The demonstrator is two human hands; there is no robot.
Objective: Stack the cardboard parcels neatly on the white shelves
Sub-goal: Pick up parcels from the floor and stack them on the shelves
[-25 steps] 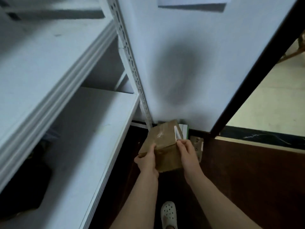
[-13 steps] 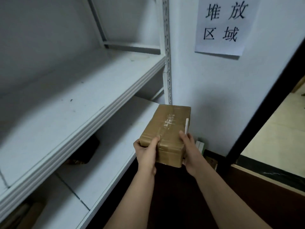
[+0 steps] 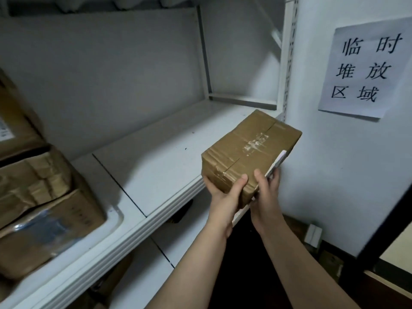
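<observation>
a person holds a taped cardboard parcel (image 3: 249, 152) in both hands over the front edge of a white shelf (image 3: 156, 166), near its right end beside the slotted post (image 3: 287, 63). the parcel is tilted, its far end raised and turned toward the bare board, which suggests it is being lined up to slide in rather than dropped. the left hand (image 3: 223, 195) grips the near corner, thumb on top and fingers tucked beneath to carry the weight. the right hand (image 3: 265, 192) clasps the right side, thumb over the top edge, fingers along the face where a white label (image 3: 277, 162) sticks out. both forearms reach up from below with the hands close together at the near end, leaving the far end free to land first. larger boxes (image 3: 33, 197) sit stacked at the shelf's left, one crumpled, so the open stretch at right looks like the spot for this one. a paper sign (image 3: 365, 68) with chinese characters is fixed to the wall at right. whether the parcel's underside touches the shelf edge cannot be told.
</observation>
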